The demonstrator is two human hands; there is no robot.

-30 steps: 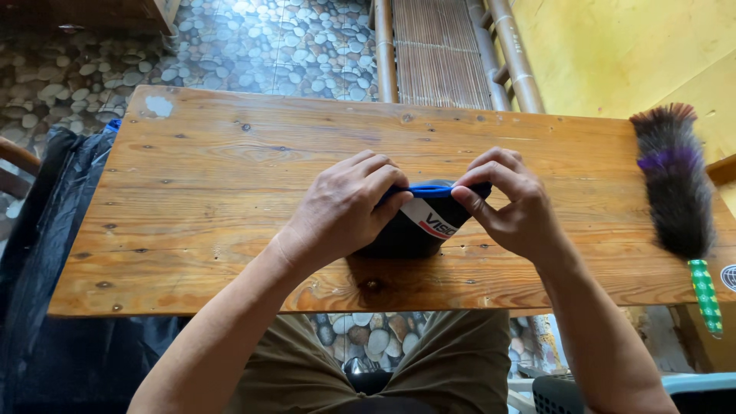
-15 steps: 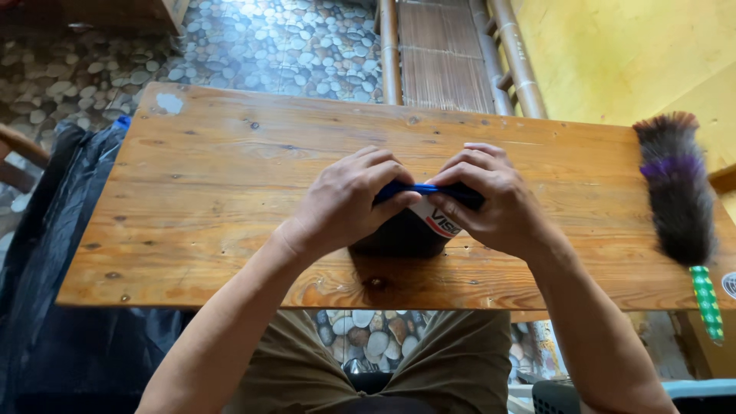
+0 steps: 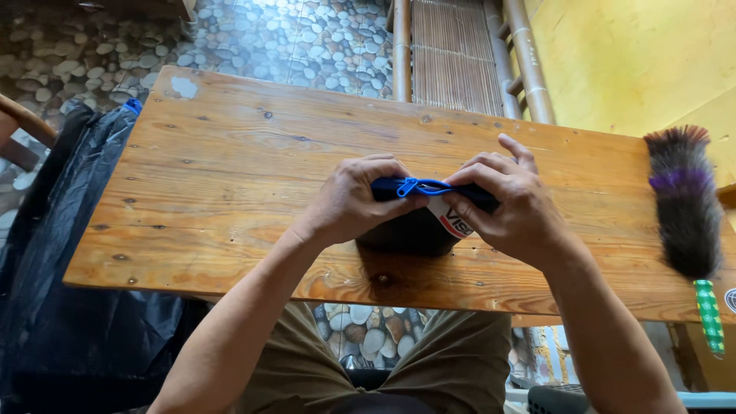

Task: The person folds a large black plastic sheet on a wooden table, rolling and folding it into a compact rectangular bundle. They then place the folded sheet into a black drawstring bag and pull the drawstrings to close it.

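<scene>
A small dark pouch with a blue zip along its top stands on the wooden table, near the front edge. My left hand grips the pouch's left end, fingers curled over the top. My right hand holds the right end, thumb and fingers pinched at the blue zip pull. A white label with red and black print shows under my right thumb. Most of the pouch's body is hidden behind both hands.
A feather duster with a dark brush and a green checked handle lies at the table's right end. A black plastic bag hangs off the left side. Pebble floor, a bamboo mat and a yellow wall lie beyond.
The pouch has been turned upright, so the blue zip now faces up between my hands. My fingers have closed in on the zip pull.
</scene>
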